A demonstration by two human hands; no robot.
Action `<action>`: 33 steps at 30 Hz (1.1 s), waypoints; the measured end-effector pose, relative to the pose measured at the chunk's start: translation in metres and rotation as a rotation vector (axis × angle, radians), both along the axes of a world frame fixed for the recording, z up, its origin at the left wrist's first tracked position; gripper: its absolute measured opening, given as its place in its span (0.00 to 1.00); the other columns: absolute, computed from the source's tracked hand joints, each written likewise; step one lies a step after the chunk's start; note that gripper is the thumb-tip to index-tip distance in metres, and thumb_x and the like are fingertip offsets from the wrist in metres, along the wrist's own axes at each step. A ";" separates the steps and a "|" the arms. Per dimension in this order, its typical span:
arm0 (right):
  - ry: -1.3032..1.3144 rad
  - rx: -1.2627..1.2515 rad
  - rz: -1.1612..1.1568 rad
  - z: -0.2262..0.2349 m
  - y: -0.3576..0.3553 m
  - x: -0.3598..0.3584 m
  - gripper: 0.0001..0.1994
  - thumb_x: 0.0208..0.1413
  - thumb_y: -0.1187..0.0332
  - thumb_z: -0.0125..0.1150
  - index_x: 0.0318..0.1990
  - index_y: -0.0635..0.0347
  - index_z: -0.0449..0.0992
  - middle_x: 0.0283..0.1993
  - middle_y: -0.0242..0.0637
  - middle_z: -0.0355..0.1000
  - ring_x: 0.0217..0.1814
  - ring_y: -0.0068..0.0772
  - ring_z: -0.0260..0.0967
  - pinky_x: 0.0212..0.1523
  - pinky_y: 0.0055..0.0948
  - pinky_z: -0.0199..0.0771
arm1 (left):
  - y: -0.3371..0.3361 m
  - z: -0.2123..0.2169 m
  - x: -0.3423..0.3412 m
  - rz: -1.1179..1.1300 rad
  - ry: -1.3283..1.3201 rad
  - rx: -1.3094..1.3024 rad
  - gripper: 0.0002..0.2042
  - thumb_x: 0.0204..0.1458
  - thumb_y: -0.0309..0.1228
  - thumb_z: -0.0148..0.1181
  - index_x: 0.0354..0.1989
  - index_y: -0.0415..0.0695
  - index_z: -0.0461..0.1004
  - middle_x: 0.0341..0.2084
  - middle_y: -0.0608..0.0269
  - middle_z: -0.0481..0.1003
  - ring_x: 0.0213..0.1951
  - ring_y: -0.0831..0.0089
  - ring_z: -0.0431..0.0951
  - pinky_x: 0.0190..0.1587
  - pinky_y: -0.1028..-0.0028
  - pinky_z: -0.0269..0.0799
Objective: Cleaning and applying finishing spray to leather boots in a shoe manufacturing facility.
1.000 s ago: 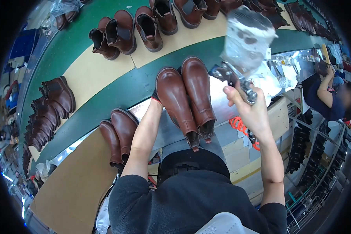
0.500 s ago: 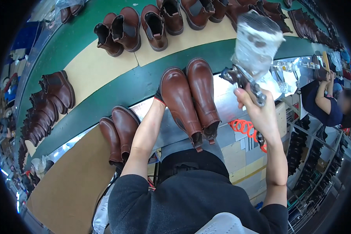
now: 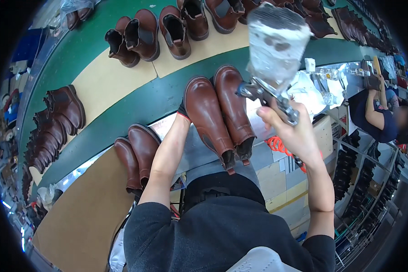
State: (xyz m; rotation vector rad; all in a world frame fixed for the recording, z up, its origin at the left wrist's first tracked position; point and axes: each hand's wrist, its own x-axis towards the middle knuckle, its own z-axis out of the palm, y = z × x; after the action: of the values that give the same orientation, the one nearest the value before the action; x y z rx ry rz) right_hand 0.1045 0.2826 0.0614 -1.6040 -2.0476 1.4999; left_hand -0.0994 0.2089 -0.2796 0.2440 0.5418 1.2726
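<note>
A pair of glossy brown ankle boots (image 3: 206,119) is held up in front of me, toes pointing away and heel tabs toward my waist. At the left boot's outer side is my left hand (image 3: 182,110), in a black glove with a red cuff; its fingers are hidden beneath the boots, which it holds. My bare right hand (image 3: 292,131) is closed around the handle of a metal spray gun (image 3: 276,100). The gun's large cup, wrapped in cloudy plastic (image 3: 276,52), stands on top. Its nozzle points left, beside the right boot and apart from it.
Another brown pair (image 3: 143,152) stands left of my forearm, by a brown board (image 3: 84,213). Rows of boots line the green bench (image 3: 122,106). A red coiled hose (image 3: 276,144) hangs below my right hand. At right, another person (image 3: 371,115) works near shelves of dark footwear.
My right hand has moved left with the spray gun, bringing its nozzle closer to the right boot. The held boots and my left hand have hardly moved.
</note>
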 end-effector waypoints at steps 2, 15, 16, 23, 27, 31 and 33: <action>-0.007 0.062 -0.014 -0.004 0.007 -0.007 0.15 0.54 0.61 0.64 0.28 0.66 0.74 0.17 0.28 0.64 0.22 0.17 0.59 0.24 0.24 0.61 | 0.005 -0.001 0.002 -0.031 0.129 0.092 0.16 0.63 0.31 0.45 0.58 0.44 0.64 0.53 0.60 0.69 0.53 0.71 0.69 0.59 0.68 0.65; 0.007 0.002 -0.092 -0.018 0.017 -0.004 0.15 0.57 0.61 0.59 0.24 0.63 0.72 0.18 0.30 0.68 0.22 0.15 0.62 0.25 0.21 0.60 | 0.000 -0.040 -0.007 0.050 0.070 0.091 0.15 0.63 0.33 0.43 0.55 0.44 0.66 0.51 0.58 0.69 0.51 0.70 0.69 0.59 0.68 0.63; -0.004 0.017 -0.137 -0.021 0.016 0.004 0.16 0.57 0.61 0.59 0.23 0.63 0.71 0.18 0.30 0.68 0.22 0.16 0.62 0.25 0.21 0.60 | -0.002 -0.043 -0.009 0.062 0.067 0.090 0.15 0.63 0.33 0.43 0.55 0.44 0.66 0.51 0.58 0.69 0.51 0.69 0.69 0.59 0.68 0.63; 0.094 0.004 -0.118 -0.014 -0.009 0.012 0.15 0.56 0.63 0.60 0.22 0.63 0.70 0.18 0.29 0.67 0.21 0.17 0.62 0.25 0.20 0.61 | -0.009 -0.064 -0.012 0.132 0.044 0.077 0.14 0.63 0.34 0.42 0.53 0.44 0.67 0.50 0.57 0.70 0.50 0.69 0.69 0.59 0.68 0.63; 0.053 -0.007 0.002 -0.023 0.017 -0.011 0.19 0.53 0.57 0.64 0.30 0.70 0.74 0.17 0.35 0.65 0.22 0.19 0.56 0.25 0.26 0.63 | -0.004 -0.059 -0.011 0.121 0.170 0.095 0.14 0.63 0.34 0.43 0.53 0.43 0.67 0.50 0.57 0.70 0.50 0.69 0.69 0.59 0.68 0.63; -0.017 0.090 -0.042 -0.032 0.025 0.004 0.17 0.54 0.59 0.63 0.30 0.68 0.76 0.17 0.31 0.65 0.21 0.18 0.54 0.24 0.25 0.61 | 0.000 -0.024 -0.001 0.074 0.666 0.164 0.14 0.60 0.30 0.48 0.54 0.43 0.67 0.49 0.57 0.70 0.50 0.69 0.69 0.59 0.67 0.63; -0.006 0.040 -0.093 -0.016 0.013 0.010 0.16 0.54 0.60 0.63 0.29 0.68 0.75 0.17 0.28 0.65 0.21 0.18 0.53 0.23 0.26 0.59 | 0.004 -0.008 -0.008 0.059 0.230 -0.112 0.15 0.59 0.28 0.49 0.54 0.43 0.67 0.49 0.57 0.71 0.49 0.69 0.70 0.58 0.67 0.64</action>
State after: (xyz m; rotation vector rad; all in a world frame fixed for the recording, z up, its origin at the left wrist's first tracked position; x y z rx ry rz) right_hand 0.1149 0.2951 0.0450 -1.6665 -1.9635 1.4160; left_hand -0.1078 0.2130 -0.2876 0.2840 0.8204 1.2746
